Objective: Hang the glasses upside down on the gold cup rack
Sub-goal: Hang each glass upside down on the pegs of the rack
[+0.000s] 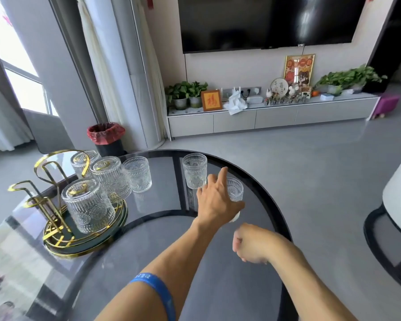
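The gold cup rack (47,206) stands on a dark round tray (83,249) at the left of the glass table. Three ribbed glasses hang upside down on it: one at the front (88,206), one in the middle (110,179), one at the back (83,161). Two gold hooks (21,188) on its left side are bare. One glass (138,173) stands beside the tray, and another glass (195,170) stands upright further right. My left hand (215,200), fingers spread, lies against a third loose glass (236,189) and partly hides it. My right hand (250,244) hovers curled and holds nothing.
The round table's dark rim (273,212) curves close to the right of the glass at my hand. A white stool (396,195) stands at the far right. A bin with a red bag (105,135) and a TV cabinet (271,119) lie beyond the table.
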Tool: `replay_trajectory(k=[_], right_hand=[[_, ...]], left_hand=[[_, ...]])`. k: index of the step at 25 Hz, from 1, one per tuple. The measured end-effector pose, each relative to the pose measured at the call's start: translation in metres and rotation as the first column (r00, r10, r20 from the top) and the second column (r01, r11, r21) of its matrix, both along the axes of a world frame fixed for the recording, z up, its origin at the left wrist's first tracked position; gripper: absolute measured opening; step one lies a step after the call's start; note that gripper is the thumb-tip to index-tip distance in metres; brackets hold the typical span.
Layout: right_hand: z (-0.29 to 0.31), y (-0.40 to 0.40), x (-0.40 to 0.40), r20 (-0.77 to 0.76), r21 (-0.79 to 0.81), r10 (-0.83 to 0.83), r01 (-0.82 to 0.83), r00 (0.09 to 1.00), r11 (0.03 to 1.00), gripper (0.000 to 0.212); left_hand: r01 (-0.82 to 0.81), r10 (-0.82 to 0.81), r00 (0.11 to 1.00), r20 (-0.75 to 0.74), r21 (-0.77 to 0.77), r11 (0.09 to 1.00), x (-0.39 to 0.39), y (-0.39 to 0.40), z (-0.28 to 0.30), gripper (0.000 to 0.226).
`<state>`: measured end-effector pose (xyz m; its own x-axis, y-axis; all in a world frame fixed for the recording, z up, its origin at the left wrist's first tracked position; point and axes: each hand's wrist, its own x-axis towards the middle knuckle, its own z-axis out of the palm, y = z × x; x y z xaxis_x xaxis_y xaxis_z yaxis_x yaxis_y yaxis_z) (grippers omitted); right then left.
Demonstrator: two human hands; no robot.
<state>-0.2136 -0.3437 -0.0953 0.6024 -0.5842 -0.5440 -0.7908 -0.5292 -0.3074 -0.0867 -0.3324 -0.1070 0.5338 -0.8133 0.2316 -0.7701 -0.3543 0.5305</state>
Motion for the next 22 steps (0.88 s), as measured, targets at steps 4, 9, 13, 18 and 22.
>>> replay_trajectory(k=[4, 9, 13, 18, 22], right_hand=[[0.000, 0.007, 0.010, 0.194, -0.102, -0.194, 0.217, 0.962, 0.971, 0.026], [0.022, 0.046, 0.047, 0.455, 0.780, -0.803, 0.262, 0.385, 0.568, 0.030], [0.036, 0.090, 0.075, 0.325, 0.943, -0.849, -0.208, 0.417, 0.259, 0.051], [0.067, 0.134, 0.116, 0.365, 0.914, -0.854, -0.320, 0.371, 0.251, 0.052], [0.108, 0.151, 0.151, 0.599, 0.800, -0.722, -0.225, 0.345, 0.556, 0.055]], left_hand=[[-0.016, -0.013, 0.992, -0.126, -0.224, 0.975, 0.011, 0.050, 0.001, 0.086], [-0.061, 0.034, 0.997, -0.071, -0.439, 0.896, 0.024, 0.120, 0.036, 0.073], [-0.037, 0.005, 0.998, -0.065, -0.498, 0.866, 0.044, 0.178, 0.062, 0.068], [-0.019, 0.008, 1.000, -0.023, -0.490, 0.872, 0.094, 0.243, 0.087, 0.070], [-0.077, 0.097, 0.995, 0.009, -0.540, 0.838, 0.132, 0.276, 0.097, 0.069]])
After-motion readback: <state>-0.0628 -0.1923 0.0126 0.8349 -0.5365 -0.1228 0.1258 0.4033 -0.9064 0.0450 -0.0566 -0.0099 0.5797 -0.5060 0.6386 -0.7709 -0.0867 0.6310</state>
